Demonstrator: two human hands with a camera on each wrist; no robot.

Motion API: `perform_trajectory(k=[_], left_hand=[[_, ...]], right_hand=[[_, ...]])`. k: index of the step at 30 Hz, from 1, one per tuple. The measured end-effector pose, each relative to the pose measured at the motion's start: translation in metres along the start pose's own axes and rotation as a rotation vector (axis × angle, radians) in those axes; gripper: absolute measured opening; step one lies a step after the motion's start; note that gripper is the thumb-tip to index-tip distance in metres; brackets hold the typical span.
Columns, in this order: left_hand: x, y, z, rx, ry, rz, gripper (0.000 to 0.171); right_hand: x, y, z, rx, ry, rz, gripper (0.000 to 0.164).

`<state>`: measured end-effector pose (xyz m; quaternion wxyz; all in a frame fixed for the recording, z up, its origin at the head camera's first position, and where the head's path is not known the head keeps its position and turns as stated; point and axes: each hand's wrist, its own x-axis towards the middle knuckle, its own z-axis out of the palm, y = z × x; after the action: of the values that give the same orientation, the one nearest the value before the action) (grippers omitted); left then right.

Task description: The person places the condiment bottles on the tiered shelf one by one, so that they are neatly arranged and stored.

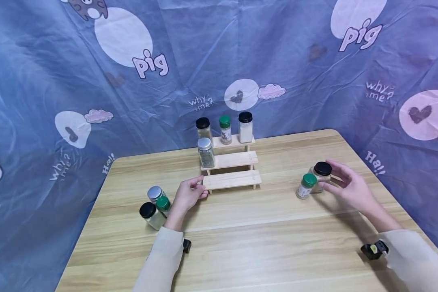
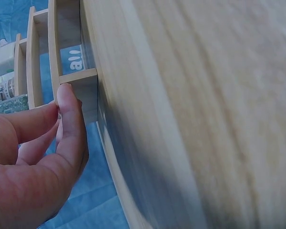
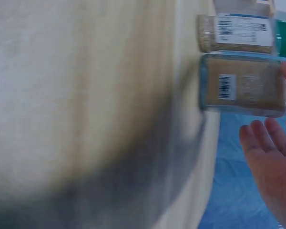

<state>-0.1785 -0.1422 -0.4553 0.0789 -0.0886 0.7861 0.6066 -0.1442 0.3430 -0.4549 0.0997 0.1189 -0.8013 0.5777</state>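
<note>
A three-step wooden rack [image 1: 233, 179] stands at the back middle of the table. My left hand [image 1: 191, 194] pinches the left end of its lowest step; the left wrist view shows thumb and finger [image 2: 70, 112] at that end. At the right, a spice jar with a black cap [image 1: 322, 169] stands behind a smaller green-capped spice jar [image 1: 304, 187]. My right hand [image 1: 352, 188] is spread around the black-capped jar. In the right wrist view, several fingers [image 3: 271, 138] stand apart from this jar [image 3: 248, 86], and whether the thumb touches it I cannot tell.
On the top step stand a black-capped jar [image 1: 204, 126], a green-capped jar [image 1: 225, 130] and a white-filled jar [image 1: 245, 129]. A silver-capped jar [image 1: 206, 154] is on the middle step. Left of my left arm are silver-capped [image 1: 155, 194], green-capped [image 1: 163, 204] and black-capped [image 1: 153, 215] jars. A blue curtain [image 1: 190, 52] hangs behind.
</note>
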Motion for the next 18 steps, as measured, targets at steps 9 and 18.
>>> perform_trajectory(k=[9,18], left_hand=[[-0.002,0.002,0.0,0.007,0.001,-0.003,0.045],[-0.002,0.003,0.0,0.003,-0.002,-0.001,0.046]], right_hand=[[-0.002,0.013,0.005,-0.079,-0.056,0.066,0.06],[-0.002,0.016,0.006,-0.151,-0.004,0.093,0.056]])
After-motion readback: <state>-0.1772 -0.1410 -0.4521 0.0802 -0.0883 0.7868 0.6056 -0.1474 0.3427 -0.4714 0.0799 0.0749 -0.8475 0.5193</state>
